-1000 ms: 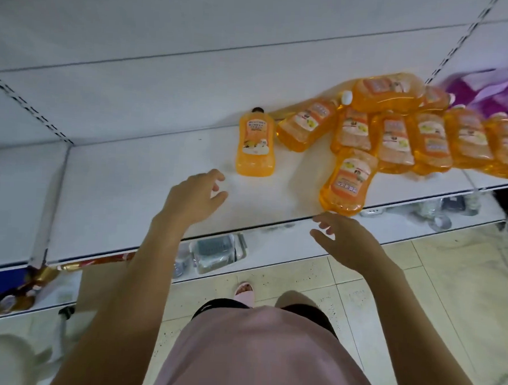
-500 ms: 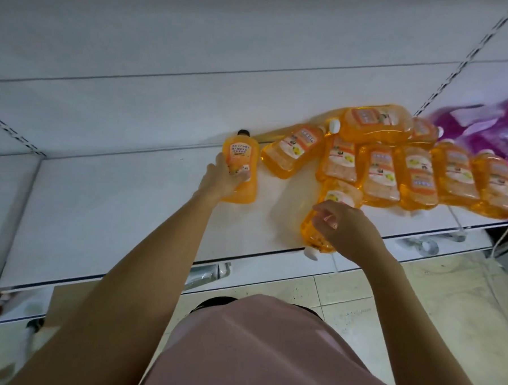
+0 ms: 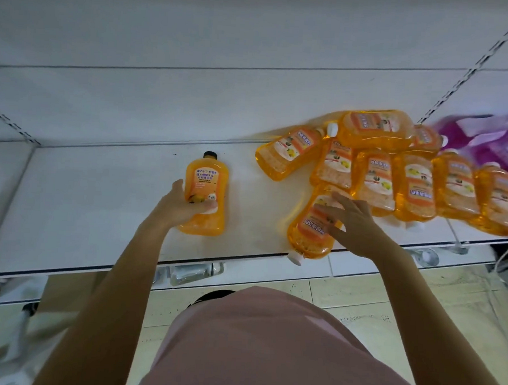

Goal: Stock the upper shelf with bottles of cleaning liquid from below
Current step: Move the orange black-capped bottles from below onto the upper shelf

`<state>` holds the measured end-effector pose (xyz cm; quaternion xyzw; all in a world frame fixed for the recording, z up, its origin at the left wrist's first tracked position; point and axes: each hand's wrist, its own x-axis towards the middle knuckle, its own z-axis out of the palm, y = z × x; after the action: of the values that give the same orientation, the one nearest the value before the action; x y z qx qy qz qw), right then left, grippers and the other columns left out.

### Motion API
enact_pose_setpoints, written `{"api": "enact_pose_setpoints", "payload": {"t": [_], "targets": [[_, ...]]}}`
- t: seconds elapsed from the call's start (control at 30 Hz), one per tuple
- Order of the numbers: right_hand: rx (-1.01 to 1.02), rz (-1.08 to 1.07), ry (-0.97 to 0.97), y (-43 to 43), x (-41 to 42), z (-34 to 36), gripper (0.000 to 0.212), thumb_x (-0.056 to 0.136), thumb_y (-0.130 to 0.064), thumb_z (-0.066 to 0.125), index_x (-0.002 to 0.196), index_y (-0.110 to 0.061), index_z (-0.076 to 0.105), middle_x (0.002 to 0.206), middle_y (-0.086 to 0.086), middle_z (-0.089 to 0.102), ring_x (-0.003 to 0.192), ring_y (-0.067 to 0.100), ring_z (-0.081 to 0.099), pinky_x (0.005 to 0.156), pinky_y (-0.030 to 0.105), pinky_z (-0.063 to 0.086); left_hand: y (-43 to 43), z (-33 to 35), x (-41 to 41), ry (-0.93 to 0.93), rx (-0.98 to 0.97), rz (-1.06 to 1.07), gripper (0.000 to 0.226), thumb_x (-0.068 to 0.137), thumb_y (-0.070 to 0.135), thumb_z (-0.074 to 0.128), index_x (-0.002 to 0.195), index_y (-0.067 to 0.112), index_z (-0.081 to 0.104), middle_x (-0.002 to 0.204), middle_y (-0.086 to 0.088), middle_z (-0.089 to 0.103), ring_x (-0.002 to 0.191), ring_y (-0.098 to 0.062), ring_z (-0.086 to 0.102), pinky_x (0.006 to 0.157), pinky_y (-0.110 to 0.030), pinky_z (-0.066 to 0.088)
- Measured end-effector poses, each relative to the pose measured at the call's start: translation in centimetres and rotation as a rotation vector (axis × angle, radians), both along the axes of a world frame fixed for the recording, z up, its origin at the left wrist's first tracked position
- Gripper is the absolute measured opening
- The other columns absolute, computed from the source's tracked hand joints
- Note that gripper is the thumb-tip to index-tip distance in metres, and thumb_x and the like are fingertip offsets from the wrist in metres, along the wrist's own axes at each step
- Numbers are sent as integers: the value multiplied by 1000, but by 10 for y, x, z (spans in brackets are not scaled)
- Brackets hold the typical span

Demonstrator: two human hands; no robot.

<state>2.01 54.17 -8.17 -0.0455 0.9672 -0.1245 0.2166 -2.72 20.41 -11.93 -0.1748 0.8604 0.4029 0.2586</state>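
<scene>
1. Head view, looking down: a white metal shelf (image 3: pixel 93 201) runs across the frame. Pale tiled floor (image 3: pixel 359 301) shows below its front edge, and your pink garment (image 3: pixel 253 354) fills the bottom.
2. Your left hand (image 3: pixel 178 209) grips a black-capped orange plastic bottle (image 3: pixel 207 184) near the shelf's middle. The fingers curl round its lower body, and the cap points toward the back wall. Whether it stands or lies flat cannot be told.
3. Your right hand (image 3: pixel 357 227) rests on a white-capped orange plastic bottle (image 3: pixel 306 239) lying flat at the front edge, its cap overhanging the lip. The fingers are spread and fairly straight, laid on top rather than wrapped round.
4. Behind it, a heap of matching orange bottles (image 3: pixel 409 182) lies jumbled and overlapping on the right. Blurred purple refill pouches (image 3: pixel 502 140) sit just beside the heap at the far right.
5. Judged step: taking up one bottle in each hand.
   - Close the right fingers round the bottle's body before lifting, since the slick, liquid-filled bottle may slip or roll off the edge.
   - Draw it clear of the heap first, so its neighbours are not dragged along.
   - Lift both bottles by the body, not the cap.
</scene>
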Motion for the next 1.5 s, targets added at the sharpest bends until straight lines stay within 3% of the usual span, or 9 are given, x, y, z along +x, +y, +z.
{"api": "enact_pose_setpoints", "payload": {"t": [0.2,0.33,0.5,0.7,0.9,1.07,1.27,1.4,1.5], "targets": [[-64,-250,182,-37,20,-2,48,92,-44,46,137,-28,41,142,12,28,129,34,25,96,44,40,-4,3,15,-21,61,32,101,58,65,72,140,21,33,137,-4,49,119,-30,51,95,-46,47],[5,-282,258,-52,16,-1,42,93,-43,45,129,-20,49,126,17,38,118,36,37,91,42,43,4,7,18,24,26,88,66,86,52,54,139,18,35,138,-6,49,121,-30,51,95,-43,44],[13,-31,-44,-16,-19,-5,63,89,-44,51,145,-27,26,152,9,20,141,33,13,114,51,15,10,15,26,62,32,154,58,93,44,45,139,12,34,139,-10,47,123,-31,50,95,-40,43],[25,-72,-274,-9,-35,-6,94,72,-66,59,147,-26,19,153,7,25,142,35,13,113,55,19,9,19,21,-9,94,221,62,88,44,55,137,10,39,134,-11,52,117,-30,54,83,-36,44],[-223,-274,-391,-26,-31,-21,99,53,-68,72,132,-16,44,133,5,52,114,24,52,93,40,45,9,21,23,-35,128,248,55,89,43,53,133,11,44,131,-11,55,116,-31,55,92,-41,45],[-344,-329,-488,-26,-36,-10,62,74,-42,72,124,-15,47,120,6,57,104,24,55,95,41,46,11,25,22,-92,210,290,52,84,52,57,121,15,53,111,-4,63,95,-21,60,79,-34,47],[-488,-412,-407,-19,-29,-5,62,70,-35,78,120,-11,50,118,6,58,104,24,56,94,40,47,7,30,27,-81,301,370,55,82,43,64,126,13,52,117,-6,63,96,-23,61,81,-37,48],[-795,-402,-253,-5,-20,4,81,45,-46,88,116,-23,55,116,3,63,105,25,62,93,52,49,10,31,42,111,320,500,52,79,31,71,124,11,54,121,-9,62,103,-26,61,87,-40,50],[-886,-397,-221,1,-13,9,82,46,-43,88,118,-22,53,113,-2,63,107,21,60,90,43,52,18,40,53,257,377,570,49,79,25,71,122,12,53,117,-7,63,101,-24,62,83,-37,52]]}}
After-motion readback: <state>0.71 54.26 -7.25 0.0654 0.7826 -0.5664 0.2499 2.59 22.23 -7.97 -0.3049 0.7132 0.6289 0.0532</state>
